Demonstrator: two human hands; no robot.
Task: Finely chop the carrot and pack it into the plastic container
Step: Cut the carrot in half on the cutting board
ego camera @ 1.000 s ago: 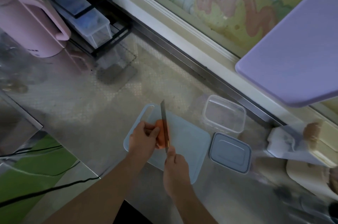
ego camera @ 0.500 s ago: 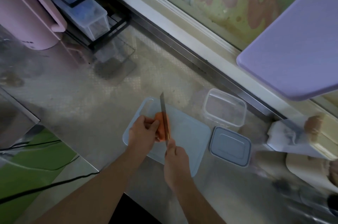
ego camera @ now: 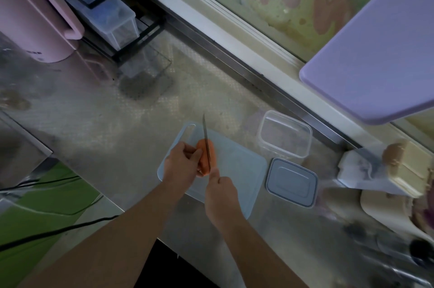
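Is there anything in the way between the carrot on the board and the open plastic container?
Nothing visible. The carrot lies on the cutting board; the plastic container stands open just past the board's far right corner, its lid off beside it.

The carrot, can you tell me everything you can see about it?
The carrot is a short, stubby orange piece with a rounded far end. It lies flat on the pale blue board, pointing away from the person. The left hand holds its left side with curled fingers. The knife, gripped by the right hand, runs lengthwise along its top. No chopped bits show yet, and whether the blade has gone in is unclear.
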